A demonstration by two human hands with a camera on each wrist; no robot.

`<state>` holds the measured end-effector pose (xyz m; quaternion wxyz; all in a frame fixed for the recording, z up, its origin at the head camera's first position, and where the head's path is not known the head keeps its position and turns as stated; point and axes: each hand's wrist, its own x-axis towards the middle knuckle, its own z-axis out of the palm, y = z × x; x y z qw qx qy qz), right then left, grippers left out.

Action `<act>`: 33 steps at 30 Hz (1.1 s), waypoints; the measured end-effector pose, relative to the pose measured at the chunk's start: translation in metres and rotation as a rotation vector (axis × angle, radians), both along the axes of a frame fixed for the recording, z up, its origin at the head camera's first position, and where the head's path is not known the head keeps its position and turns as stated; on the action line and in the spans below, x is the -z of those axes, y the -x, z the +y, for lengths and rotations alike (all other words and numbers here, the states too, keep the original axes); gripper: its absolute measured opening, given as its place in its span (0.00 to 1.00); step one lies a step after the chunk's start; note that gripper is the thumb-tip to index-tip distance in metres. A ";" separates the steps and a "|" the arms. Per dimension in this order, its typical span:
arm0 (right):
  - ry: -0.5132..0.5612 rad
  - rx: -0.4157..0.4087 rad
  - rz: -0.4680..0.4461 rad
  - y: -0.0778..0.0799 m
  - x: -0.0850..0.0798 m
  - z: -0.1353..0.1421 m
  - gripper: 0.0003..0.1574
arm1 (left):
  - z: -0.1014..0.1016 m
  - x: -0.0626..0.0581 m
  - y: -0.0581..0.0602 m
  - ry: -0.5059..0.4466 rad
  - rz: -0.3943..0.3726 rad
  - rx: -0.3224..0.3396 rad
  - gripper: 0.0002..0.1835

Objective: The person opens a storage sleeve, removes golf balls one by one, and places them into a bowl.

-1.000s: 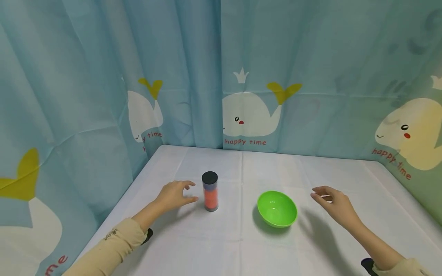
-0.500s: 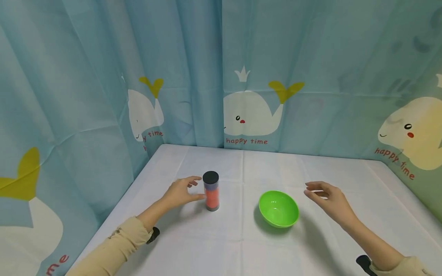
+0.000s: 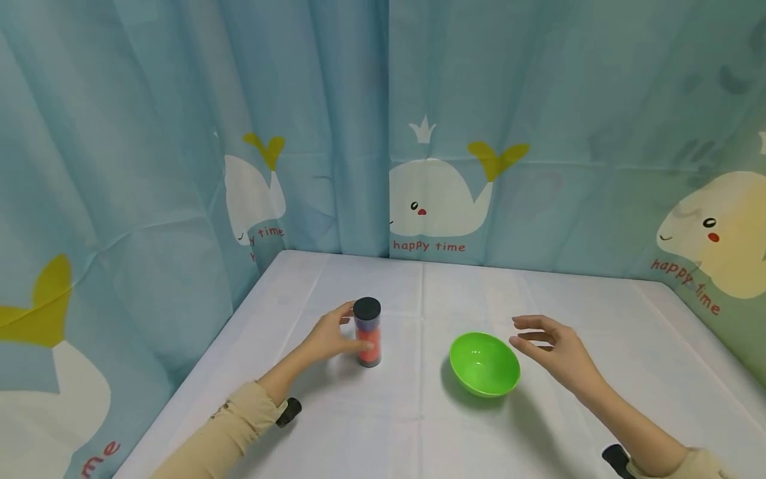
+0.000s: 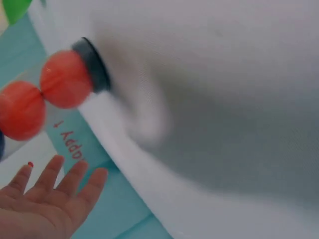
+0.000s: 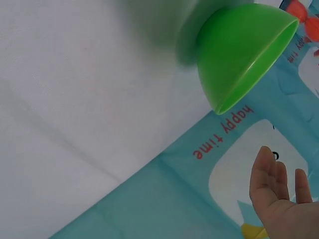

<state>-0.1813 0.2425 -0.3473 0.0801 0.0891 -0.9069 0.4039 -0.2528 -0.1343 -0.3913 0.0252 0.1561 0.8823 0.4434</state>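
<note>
A clear cylindrical ball tube (image 3: pixel 370 334) with a black lid stands upright on the white table. Orange-red balls (image 4: pixel 66 78) show through its wall, with a bluish one below the lid. My left hand (image 3: pixel 326 338) is at its left side, thumb overlapping the front and fingertips partly hidden behind. In the left wrist view those fingers are spread and extended, not curled round the tube. To the right sits a bright green bowl (image 3: pixel 483 366), upright, its visible inside bare. My right hand (image 3: pixel 559 349) hovers just right of its rim, fingers loosely bent, holding nothing.
White cloth covers the table (image 3: pixel 407 439). Blue curtains (image 3: pixel 335 133) printed with whales hang along its back and sides. A black wrist strap piece (image 3: pixel 289 412) sits below the left sleeve, another (image 3: pixel 616 459) by the right.
My left hand has moved right until its thumb and fingers straddle the ball tube. The right hand has moved left, closer to the bowl. Tube and bowl stay standing in place.
</note>
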 end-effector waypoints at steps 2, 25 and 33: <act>0.002 -0.006 -0.011 -0.001 -0.002 -0.001 0.25 | 0.005 0.002 0.001 -0.066 -0.004 0.024 0.43; 0.120 -0.116 0.031 0.003 0.002 -0.034 0.21 | 0.018 0.010 -0.003 -0.197 0.030 0.062 0.21; 0.128 -0.136 0.017 0.008 0.001 -0.039 0.21 | 0.027 0.002 -0.005 -0.116 0.057 0.090 0.25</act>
